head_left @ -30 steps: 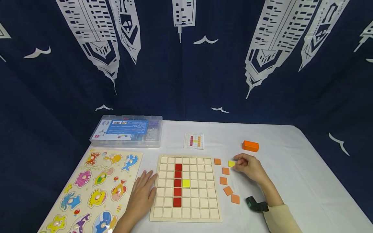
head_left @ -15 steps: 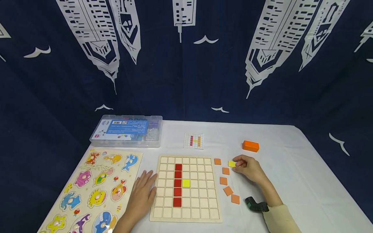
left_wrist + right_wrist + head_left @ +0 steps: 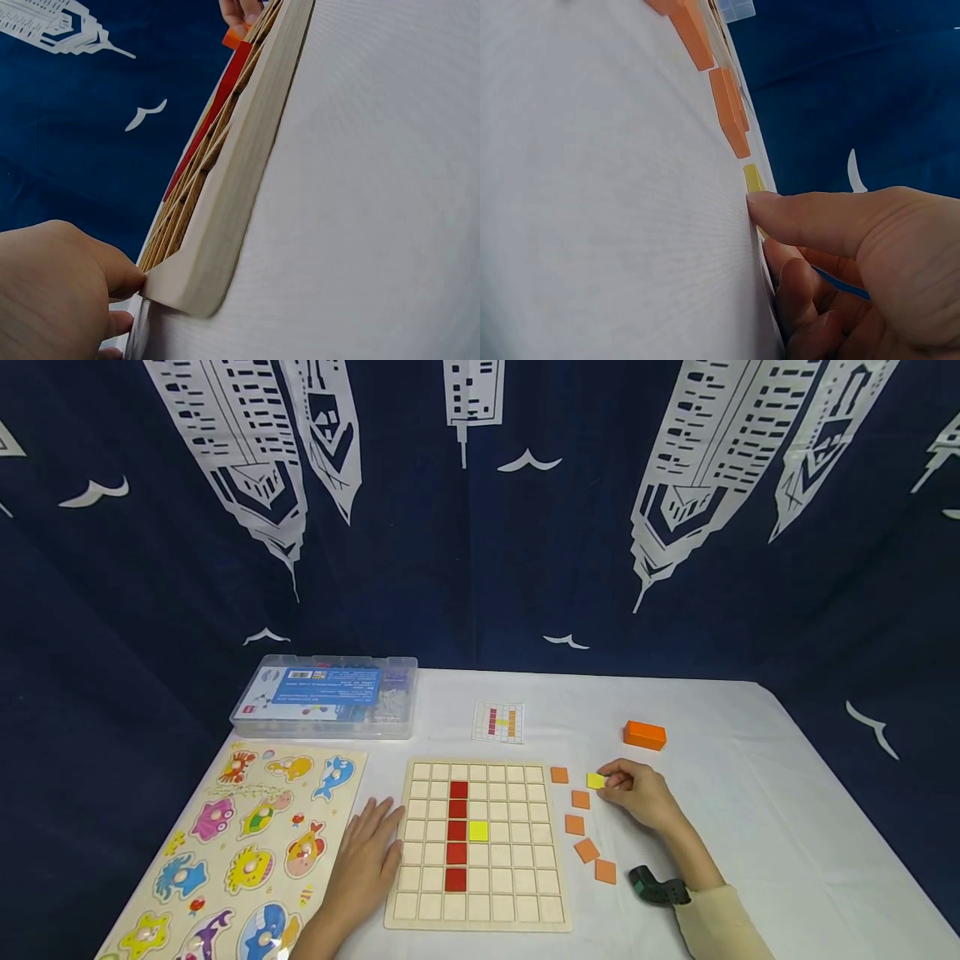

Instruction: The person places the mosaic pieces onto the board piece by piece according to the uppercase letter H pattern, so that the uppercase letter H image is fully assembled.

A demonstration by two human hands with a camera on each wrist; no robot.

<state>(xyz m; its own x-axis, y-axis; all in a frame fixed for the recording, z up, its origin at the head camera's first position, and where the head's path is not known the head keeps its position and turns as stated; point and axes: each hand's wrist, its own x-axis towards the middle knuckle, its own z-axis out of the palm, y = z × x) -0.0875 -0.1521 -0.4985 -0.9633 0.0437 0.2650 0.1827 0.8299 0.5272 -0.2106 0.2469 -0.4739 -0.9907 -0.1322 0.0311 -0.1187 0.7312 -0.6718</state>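
Note:
In the head view my left hand (image 3: 365, 853) lies with its fingers extended along the left edge of the wooden grid board (image 3: 507, 908). Its thumb touches the board's corner in the left wrist view. Several red tiles (image 3: 457, 832) form a column in the grid, with a yellow tile (image 3: 478, 832) beside the middle one. To the right of the board, my right hand (image 3: 641, 793) pinches another yellow tile (image 3: 596, 781) on the white cloth. The right wrist view has the thumb against this yellow tile (image 3: 753, 178); the fingertips partly cover it.
Several loose orange tiles (image 3: 574, 824) lie between the board and my right hand. A pattern card (image 3: 498, 723) and an orange block (image 3: 644, 735) sit farther back. At left are an animal puzzle board (image 3: 251, 827) and a clear plastic box (image 3: 326, 697).
The fingers of my right hand have shifted slightly at the yellow tile, which stays in place. My left hand and the board have not moved.

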